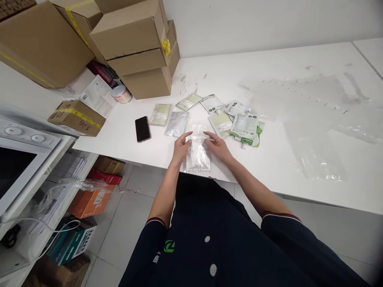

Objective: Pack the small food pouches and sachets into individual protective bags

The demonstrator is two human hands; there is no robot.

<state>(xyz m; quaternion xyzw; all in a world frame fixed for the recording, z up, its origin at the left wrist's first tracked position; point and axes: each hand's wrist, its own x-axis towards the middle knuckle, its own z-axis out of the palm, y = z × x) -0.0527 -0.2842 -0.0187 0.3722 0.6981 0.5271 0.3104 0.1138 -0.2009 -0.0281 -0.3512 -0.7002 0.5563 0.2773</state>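
A shiny silver pouch in a clear plastic bag point(198, 157) lies at the front edge of the white table, its clear top end pointing away from me. My left hand point(181, 148) grips its left side, thumb on top and fingers bent along the edge. On the opposite side my right hand point(218, 147) holds it the same way. Just beyond is a flat silver pouch point(177, 123), with a bagged pale green packet point(161, 114) to its left. To the right, several green and white spouted pouches point(244, 125) overlap near a pale green packet point(220, 122).
A black phone point(143, 129) lies left on the table point(257, 175). Stacked cardboard boxes point(131, 36) and a round tin point(121, 94) stand at the back left. Clear plastic sheeting point(314, 147) spreads over the right side. A white appliance with knobs point(25, 135) is at far left.
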